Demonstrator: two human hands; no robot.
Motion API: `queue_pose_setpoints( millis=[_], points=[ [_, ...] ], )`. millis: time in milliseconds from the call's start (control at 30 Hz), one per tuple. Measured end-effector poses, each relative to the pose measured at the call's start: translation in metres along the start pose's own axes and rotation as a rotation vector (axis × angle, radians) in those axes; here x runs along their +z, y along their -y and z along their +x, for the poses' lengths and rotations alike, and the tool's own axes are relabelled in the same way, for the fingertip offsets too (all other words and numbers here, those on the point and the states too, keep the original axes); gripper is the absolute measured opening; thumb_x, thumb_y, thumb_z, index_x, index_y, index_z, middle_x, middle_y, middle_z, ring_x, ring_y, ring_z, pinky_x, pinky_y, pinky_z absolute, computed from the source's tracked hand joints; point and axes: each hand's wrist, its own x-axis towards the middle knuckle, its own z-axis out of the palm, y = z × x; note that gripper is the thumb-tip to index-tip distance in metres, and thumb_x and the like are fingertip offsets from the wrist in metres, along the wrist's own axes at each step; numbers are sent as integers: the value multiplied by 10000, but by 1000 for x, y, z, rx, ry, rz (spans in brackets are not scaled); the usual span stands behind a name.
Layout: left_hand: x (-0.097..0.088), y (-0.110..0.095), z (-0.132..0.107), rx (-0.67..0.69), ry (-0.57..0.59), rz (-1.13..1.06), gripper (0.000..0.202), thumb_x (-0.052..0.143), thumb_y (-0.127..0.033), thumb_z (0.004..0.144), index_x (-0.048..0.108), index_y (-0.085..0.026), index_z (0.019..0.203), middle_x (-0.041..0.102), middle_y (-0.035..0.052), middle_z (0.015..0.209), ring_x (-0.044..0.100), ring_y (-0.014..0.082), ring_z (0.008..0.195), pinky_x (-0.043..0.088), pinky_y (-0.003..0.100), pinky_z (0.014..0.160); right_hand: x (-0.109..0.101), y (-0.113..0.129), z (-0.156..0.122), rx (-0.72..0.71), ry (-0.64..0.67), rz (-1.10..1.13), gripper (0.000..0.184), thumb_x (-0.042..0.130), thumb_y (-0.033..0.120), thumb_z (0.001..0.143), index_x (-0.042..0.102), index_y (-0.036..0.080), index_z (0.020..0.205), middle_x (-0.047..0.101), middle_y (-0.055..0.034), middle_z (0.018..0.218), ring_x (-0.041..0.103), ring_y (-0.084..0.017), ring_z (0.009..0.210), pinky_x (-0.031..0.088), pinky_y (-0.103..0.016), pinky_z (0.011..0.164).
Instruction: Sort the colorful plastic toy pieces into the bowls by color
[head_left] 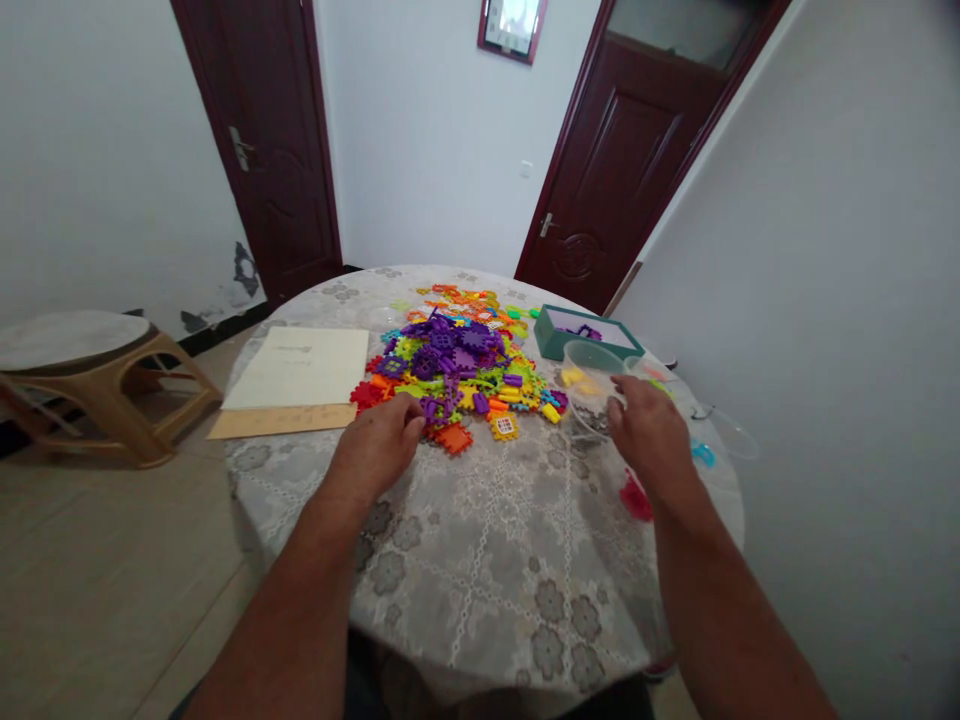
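Note:
A heap of colourful plastic gear-edged building pieces [405, 372] lies on the table, with many purple ones on top. At its near left edge, my left hand [381, 442] is closed, thumb against curled fingers, beside purple and orange pieces; what it pinches, if anything, is hidden. To the right, my right hand [651, 425] has its fingers bent at the side of a clear plastic tub [589, 400], seemingly gripping its wall. Yellow pieces [581, 381] show inside the tub. Below my right wrist lies a red-pink piece [635, 497].
A green box [551, 340] with purple pieces inside stands behind the tub. Another clear container and a clear lid [731, 435] sit farther right, near a blue piece [703, 453]. Paper sheets [304, 365] lie on the left. A stool [112, 370] stands left of the round table.

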Motion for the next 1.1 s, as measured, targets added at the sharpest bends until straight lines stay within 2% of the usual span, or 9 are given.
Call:
queue_pose_setpoints(
  millis=[167, 267, 333, 467, 567, 700, 800, 967, 1100],
  points=[
    [4, 1, 0, 51, 39, 58, 236, 481, -241, 1009, 706, -204, 1069, 781, 99, 1100, 718, 261, 1029, 502, 341, 874, 29, 64, -15, -212, 252, 191, 331, 542, 253, 1019, 642, 188, 1328, 715, -175, 1250, 665, -295, 1151, 517, -424, 997],
    [11, -2, -2, 113, 75, 53, 274, 503, -226, 1016, 715, -215, 1188, 775, 105, 1205, 708, 261, 1125, 504, 343, 955, 51, 100, -24, -197, 363, 165, 398, 615, 355, 1008, 606, 195, 1373, 691, -188, 1271, 662, -314, 1146, 529, -418, 941],
    [16, -5, -5, 151, 129, 58, 310, 540, -226, 1009, 705, -240, 1271, 762, 107, 1273, 695, 259, 1177, 496, 344, 1001, 64, 113, -27, -153, 384, 157, 407, 641, 403, 994, 618, 182, 1335, 681, -200, 1262, 658, -324, 1139, 530, -412, 906],
    [26, -13, -10, 163, 223, 115, 361, 561, -229, 999, 679, -275, 1337, 750, 122, 1308, 692, 273, 1205, 500, 365, 1002, 81, 111, -26, -74, 365, 266, 193, 586, 326, 1003, 671, 170, 1078, 716, -162, 1094, 667, -272, 1028, 513, -351, 862],
    [36, -16, -10, 168, 218, 166, 362, 524, -233, 1009, 662, -269, 1342, 759, 140, 1268, 714, 294, 1154, 518, 381, 939, 85, 99, -26, 136, 393, 639, 179, 552, 328, 1000, 630, 198, 905, 692, -66, 831, 656, -203, 804, 515, -288, 730],
    [50, -17, -5, 164, 196, 203, 345, 520, -234, 1006, 650, -274, 1323, 769, 151, 1231, 744, 309, 1073, 531, 386, 859, 88, 92, -30, 495, 522, 1152, 171, 565, 315, 958, 595, 201, 1082, 633, 20, 675, 615, -153, 564, 521, -246, 540],
    [56, -19, -1, 176, 178, 255, 296, 518, -231, 1002, 665, -249, 1258, 776, 152, 1201, 749, 311, 1057, 538, 382, 834, 89, 94, -32, 630, 549, 1383, 220, 649, 276, 897, 593, 188, 1091, 658, 6, 726, 635, -135, 566, 559, -243, 532],
    [58, -22, 3, 174, 189, 312, 266, 487, -219, 1012, 702, -247, 1165, 789, 134, 1146, 753, 287, 1056, 530, 345, 810, 89, 94, -30, 681, 569, 1493, 222, 656, 227, 894, 614, 164, 1103, 688, -22, 795, 659, -124, 591, 586, -235, 532],
    [57, -23, 3, 190, 180, 302, 287, 466, -320, 1051, 720, -258, 1168, 793, 128, 1104, 753, 293, 1029, 521, 343, 783, 89, 93, -29, 701, 568, 1515, 201, 636, 206, 903, 617, 161, 1099, 690, -22, 796, 655, -116, 577, 581, -223, 512]
  ],
)
